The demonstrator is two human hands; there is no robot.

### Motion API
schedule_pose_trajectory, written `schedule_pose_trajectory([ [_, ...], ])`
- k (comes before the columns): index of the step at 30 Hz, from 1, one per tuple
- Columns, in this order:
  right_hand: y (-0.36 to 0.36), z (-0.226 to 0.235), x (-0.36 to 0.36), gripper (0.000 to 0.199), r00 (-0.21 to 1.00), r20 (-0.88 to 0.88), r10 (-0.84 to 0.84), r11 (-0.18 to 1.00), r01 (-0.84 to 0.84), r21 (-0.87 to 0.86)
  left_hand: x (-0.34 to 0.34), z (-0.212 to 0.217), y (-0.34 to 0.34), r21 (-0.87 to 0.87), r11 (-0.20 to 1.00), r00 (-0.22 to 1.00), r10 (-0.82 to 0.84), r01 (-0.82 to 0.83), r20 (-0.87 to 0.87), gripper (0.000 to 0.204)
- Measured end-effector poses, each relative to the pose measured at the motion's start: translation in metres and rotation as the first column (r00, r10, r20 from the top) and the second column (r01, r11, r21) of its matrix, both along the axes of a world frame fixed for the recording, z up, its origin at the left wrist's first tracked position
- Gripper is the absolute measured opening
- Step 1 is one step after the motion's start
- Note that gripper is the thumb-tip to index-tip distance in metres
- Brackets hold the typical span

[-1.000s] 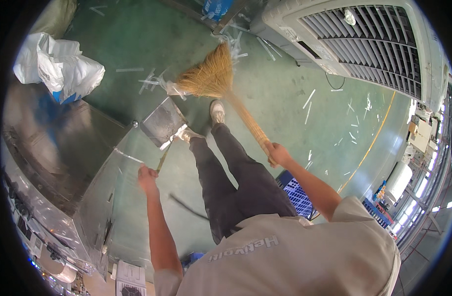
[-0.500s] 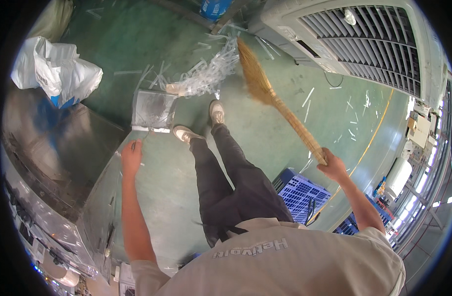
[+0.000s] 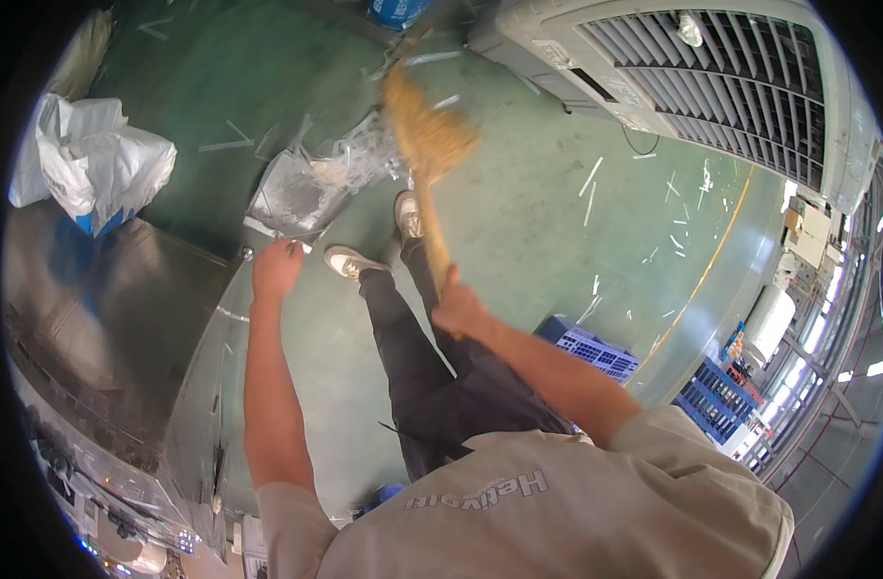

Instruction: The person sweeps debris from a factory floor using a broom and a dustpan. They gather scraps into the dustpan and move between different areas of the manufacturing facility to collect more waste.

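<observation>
My right hand (image 3: 459, 307) grips the handle of a straw broom (image 3: 428, 135), whose bristles are smeared by motion and touch the right side of a heap of see-through plastic strips (image 3: 366, 152). The heap's left end lies at the mouth of a grey dustpan (image 3: 297, 200), and some pale scraps sit inside it. My left hand (image 3: 278, 268) is closed at the near edge of the dustpan, around its handle, which the fingers mostly hide. The pan is turned at an angle on the green floor, just beyond my left shoe (image 3: 353, 261).
A large air cooler (image 3: 644, 77) stands at the far right. On the left are a shiny metal cabinet (image 3: 104, 318) and a white sack (image 3: 104, 164). Blue plastic crates (image 3: 596, 349) stand at my right. Loose strips (image 3: 592, 179) lie scattered over the floor.
The broom has swung left into the plastic strips, pushing the heap toward the dustpan. My right hand has moved left with it. The dustpan has turned and my left hand has moved slightly forward.
</observation>
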State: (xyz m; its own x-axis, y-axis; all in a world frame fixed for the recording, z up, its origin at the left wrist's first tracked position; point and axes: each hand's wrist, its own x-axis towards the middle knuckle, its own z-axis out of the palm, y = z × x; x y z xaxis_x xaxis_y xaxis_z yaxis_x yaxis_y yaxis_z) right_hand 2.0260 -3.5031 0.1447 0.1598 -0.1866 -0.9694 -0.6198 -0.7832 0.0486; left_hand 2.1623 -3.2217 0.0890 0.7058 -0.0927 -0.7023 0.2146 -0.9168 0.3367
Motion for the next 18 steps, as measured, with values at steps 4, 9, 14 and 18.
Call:
schedule_pose_trajectory([
  [4,-0.030,0.064,-0.033,0.088,0.999,0.034,-0.012,0.983,0.005,0.181,0.004,0.003,0.013,0.019,0.999,0.999,-0.028,0.029,-0.015,0.034],
  [9,-0.105,0.131,-0.057,0.091,0.984,0.137,0.114,0.991,-0.122,0.053,0.003,0.000,0.058,-0.020,0.996,0.996,-0.086,0.086,0.018,0.032],
  [14,-0.094,0.115,-0.057,0.090,0.991,0.125,-0.037,0.997,0.045,-0.065,0.018,0.014,0.075,-0.035,0.996,0.997,-0.080,0.079,-0.021,0.031],
  [18,0.025,0.032,-0.062,0.090,0.884,0.071,-0.463,0.882,0.452,0.131,0.022,0.013,0.076,-0.046,0.993,0.994,-0.108,0.109,0.014,0.030],
])
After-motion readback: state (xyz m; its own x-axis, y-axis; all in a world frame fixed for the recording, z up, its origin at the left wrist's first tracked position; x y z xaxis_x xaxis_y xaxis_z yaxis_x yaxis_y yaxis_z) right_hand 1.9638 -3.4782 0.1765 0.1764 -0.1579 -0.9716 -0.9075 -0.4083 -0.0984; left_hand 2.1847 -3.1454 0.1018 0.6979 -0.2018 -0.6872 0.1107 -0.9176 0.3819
